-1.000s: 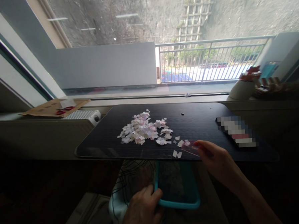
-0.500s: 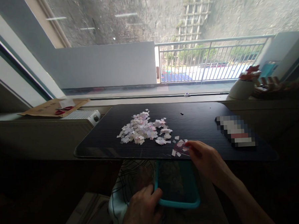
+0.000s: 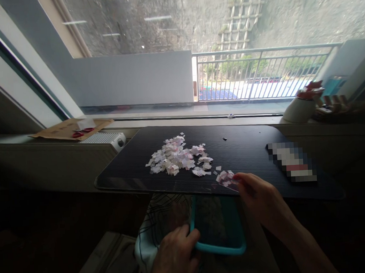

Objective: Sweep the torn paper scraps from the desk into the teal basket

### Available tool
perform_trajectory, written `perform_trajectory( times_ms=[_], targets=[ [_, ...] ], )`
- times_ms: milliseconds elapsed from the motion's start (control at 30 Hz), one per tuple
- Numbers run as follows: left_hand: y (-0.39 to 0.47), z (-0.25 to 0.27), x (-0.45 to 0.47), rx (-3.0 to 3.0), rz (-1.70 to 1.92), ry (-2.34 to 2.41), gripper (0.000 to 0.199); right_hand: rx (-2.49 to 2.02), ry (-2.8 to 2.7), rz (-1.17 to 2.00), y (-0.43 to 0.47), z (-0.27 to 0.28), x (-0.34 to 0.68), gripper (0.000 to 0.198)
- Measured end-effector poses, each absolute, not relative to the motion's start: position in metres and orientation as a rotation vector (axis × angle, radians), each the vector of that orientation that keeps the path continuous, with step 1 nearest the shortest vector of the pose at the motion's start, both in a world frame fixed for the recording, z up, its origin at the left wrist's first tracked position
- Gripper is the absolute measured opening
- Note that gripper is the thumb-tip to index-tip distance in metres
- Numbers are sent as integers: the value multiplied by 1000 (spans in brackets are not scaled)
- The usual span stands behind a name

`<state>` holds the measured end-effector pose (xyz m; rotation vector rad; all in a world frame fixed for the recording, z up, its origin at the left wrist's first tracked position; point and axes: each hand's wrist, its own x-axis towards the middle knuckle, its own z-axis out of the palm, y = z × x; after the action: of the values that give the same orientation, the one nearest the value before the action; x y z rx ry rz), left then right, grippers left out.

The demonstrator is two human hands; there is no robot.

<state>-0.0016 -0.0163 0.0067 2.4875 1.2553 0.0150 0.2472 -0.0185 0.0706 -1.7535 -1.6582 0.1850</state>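
Pinching sheet [image 3: 233, 187], part-hidden by paper bits [image 3: 225, 178], in right hand [image 3: 260, 192] near surface's [image 3: 244, 149] front edge; gripping box [image 3: 220, 249], unclear inside, in left hand [image 3: 177, 251].

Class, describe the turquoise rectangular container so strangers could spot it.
Find the broad, black, wood-grained tabletop. Below its near edge, the left hand grips the turquoise rectangular container. Unlike the pale, black-lined cloth beside it, it has an open top and plain rim.

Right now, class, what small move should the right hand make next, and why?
Perhaps draw the clear pinkish piece toward the near edge of the tabletop: the right hand holds it by paper scraps there, while the left hand holds the turquoise container by its rim, below that edge.
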Motion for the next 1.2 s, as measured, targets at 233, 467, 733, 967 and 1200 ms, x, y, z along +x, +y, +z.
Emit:
perform_trajectory(
  times_ms=[233, 467, 733, 967, 1200],
  targets=[
    [-15, 5, -3, 2503, 9, 1247, 23, -1645, -1747, 255, 6, 75, 220, 25],
    [-16, 3, -6, 2500, 102, 1253, 23, -1789, -1689, 185, -13, 70, 260, 23],
    [-15, 4, -1, 2504, 18, 1248, 22, -1784, -1650, 176, -26, 66, 264, 22],
    [-13, 4, -1, 2508, -9, 1248, 21, -1754, -1639, 177, -12, 67, 264, 25],
    [-15, 7, -1, 2524, 10, 1255, 23, -1712, -1669, 208, -11, 61, 272, 24]
  ],
)
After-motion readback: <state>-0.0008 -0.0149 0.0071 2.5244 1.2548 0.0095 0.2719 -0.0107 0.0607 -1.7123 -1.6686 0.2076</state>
